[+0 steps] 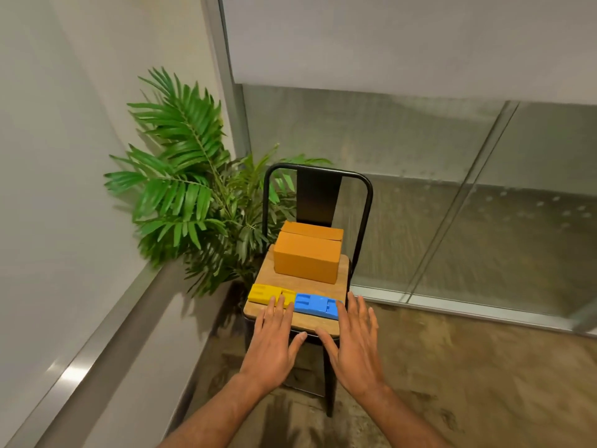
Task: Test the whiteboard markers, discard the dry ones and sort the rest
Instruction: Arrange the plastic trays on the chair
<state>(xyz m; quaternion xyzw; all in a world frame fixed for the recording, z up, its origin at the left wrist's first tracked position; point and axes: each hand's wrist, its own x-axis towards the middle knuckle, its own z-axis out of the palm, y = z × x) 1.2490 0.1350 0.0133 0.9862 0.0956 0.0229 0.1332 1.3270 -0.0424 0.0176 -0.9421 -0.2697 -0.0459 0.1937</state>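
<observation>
Both hands are stretched out flat, palms down, over the front edge of a wooden chair seat (311,322). The left hand (274,337) has its fingers (278,313) straight and slightly spread, holding nothing. The right hand (352,345) is the same, fingers (352,310) straight and apart, thumb out to the side, nothing in its hold.

A yellow plastic rack (263,294) lies just ahead and left of the left fingers, whose tips overlap its right end; whether they touch it cannot be told. A blue plastic rack (315,305) lies end to end with the yellow one, between the two sets of fingers, and the right fingertips reach its right end. Beyond both sets of fingertips, further back on the seat, stands a closed cardboard box (307,260), near the chair's black metal backrest (316,195). No markers show outside it

Left of the left fingers and further off is a leafy green plant (187,189) against a pale wall. Beyond the right fingers runs a glass partition (452,195), with a mottled brown floor (468,367) below
</observation>
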